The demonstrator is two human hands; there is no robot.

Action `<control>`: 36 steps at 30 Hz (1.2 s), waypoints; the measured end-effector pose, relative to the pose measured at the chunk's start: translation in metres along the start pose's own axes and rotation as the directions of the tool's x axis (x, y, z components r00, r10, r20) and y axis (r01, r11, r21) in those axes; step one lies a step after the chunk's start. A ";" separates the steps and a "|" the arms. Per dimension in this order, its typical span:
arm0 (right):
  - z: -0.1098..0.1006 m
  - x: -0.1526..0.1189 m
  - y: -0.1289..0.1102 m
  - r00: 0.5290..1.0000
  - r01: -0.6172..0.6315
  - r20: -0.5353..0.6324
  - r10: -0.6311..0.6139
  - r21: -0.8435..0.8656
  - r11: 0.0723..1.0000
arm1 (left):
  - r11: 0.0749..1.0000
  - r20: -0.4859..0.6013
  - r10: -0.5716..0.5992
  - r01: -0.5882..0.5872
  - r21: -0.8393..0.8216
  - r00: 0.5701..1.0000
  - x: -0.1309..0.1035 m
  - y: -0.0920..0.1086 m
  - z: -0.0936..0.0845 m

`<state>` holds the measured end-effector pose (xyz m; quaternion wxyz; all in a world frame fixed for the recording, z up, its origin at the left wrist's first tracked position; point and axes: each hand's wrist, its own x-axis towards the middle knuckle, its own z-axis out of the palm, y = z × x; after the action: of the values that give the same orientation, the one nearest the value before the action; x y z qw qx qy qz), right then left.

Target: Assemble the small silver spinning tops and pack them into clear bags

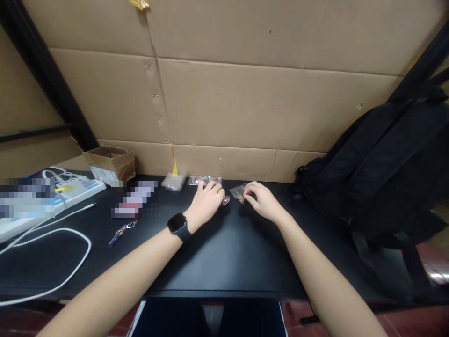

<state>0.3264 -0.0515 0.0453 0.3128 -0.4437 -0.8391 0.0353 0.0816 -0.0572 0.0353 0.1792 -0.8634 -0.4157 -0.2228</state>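
Note:
My left hand [206, 201], with a dark watch on its wrist, is low over the black table, its fingers curled. At its fingertips a small clear round disc [226, 201] sticks out, partly hidden by the hand. Just behind the fingers lie small clear plastic packets [197, 180] with bits of red in them. My right hand [262, 200] is closed in a pinch on another small clear round piece [241, 198] with a red part at the fingertips. Touching or close behind that piece is a clear plastic packet [235, 191].
A stack of clear bags [173, 181] lies by the cardboard wall [224, 103]. To the left are an open cardboard box [110, 164], a white power strip [79, 199], a looped white cable [89, 248], a blurred packet [136, 199] and a keychain [121, 232]. A black backpack [382, 178] stands at right.

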 end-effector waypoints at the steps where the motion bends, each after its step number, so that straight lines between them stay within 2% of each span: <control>1: -0.002 0.001 -0.006 0.998 0.015 -0.069 -0.013 0.030 0.999 | 1.000 -0.026 -0.013 0.013 -0.001 1.000 -0.003 0.000 -0.004; 3: -0.005 0.003 -0.020 0.979 0.037 -0.202 -0.024 0.061 0.997 | 0.999 -0.071 -0.038 0.037 -0.016 0.997 -0.008 0.000 -0.011; 5: -0.005 0.004 -0.032 0.959 0.055 -0.282 -0.038 0.052 0.997 | 0.997 -0.101 -0.060 0.055 -0.052 0.993 -0.010 0.001 -0.017; 6: -0.004 0.004 -0.036 0.958 0.071 -0.280 -0.060 0.028 0.997 | 0.995 -0.112 -0.073 0.065 -0.075 0.991 -0.010 0.001 -0.020; 8: -0.001 0.005 -0.039 0.972 0.113 -0.200 -0.124 -0.066 0.991 | 0.986 -0.137 -0.116 0.097 -0.132 0.984 -0.009 0.001 -0.023; 11: -0.001 0.003 -0.029 0.986 0.132 -0.068 -0.151 -0.227 0.965 | 0.950 -0.181 -0.240 0.193 -0.244 0.954 -0.007 0.000 -0.024; 14: -0.006 0.002 -0.018 0.988 0.080 -0.112 -0.109 -0.242 0.967 | 0.917 -0.190 -0.331 0.268 -0.296 0.924 -0.008 -0.003 -0.023; 16: -0.009 0.003 -0.019 0.976 0.069 -0.188 -0.106 -0.193 0.979 | 0.934 -0.184 -0.310 0.263 -0.243 0.933 -0.010 -0.003 -0.022; 19: -0.006 0.004 -0.033 0.949 0.096 -0.287 -0.131 -0.133 0.986 | 0.974 -0.166 -0.206 0.186 -0.129 0.964 -0.011 0.000 -0.025; 22: 0.003 0.006 -0.044 0.960 0.147 -0.216 -0.179 -0.159 0.976 | 0.980 -0.165 -0.173 0.154 -0.125 0.971 -0.010 0.004 -0.029; 25: 0.008 0.006 -0.039 0.979 0.133 -0.122 -0.163 -0.222 0.966 | 0.955 -0.192 -0.253 0.213 -0.205 0.948 -0.008 0.005 -0.030; 28: 0.007 0.005 -0.027 0.983 0.087 -0.146 -0.115 -0.187 0.978 | 0.897 -0.179 -0.354 0.280 -0.342 0.918 -0.007 0.003 -0.025; 30: 0.006 0.005 -0.025 0.977 0.075 -0.191 -0.094 -0.107 0.991 | 0.824 -0.111 -0.406 0.310 -0.475 0.907 -0.006 0.002 -0.018; 33: 0.006 0.005 -0.033 0.963 0.069 -0.263 -0.055 0.044 0.997 | 0.662 0.020 -0.445 0.344 -0.665 0.895 -0.005 0.002 -0.004; 36: 0.008 0.006 -0.046 0.954 0.076 -0.299 -0.028 0.150 0.986 | 0.563 0.062 -0.442 0.331 -0.758 0.895 -0.004 0.004 0.009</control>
<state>0.2866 -0.0729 0.0566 0.4704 -0.3950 -0.7887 0.0274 0.0843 -0.0576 0.0253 -0.2196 -0.7287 -0.4516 -0.4656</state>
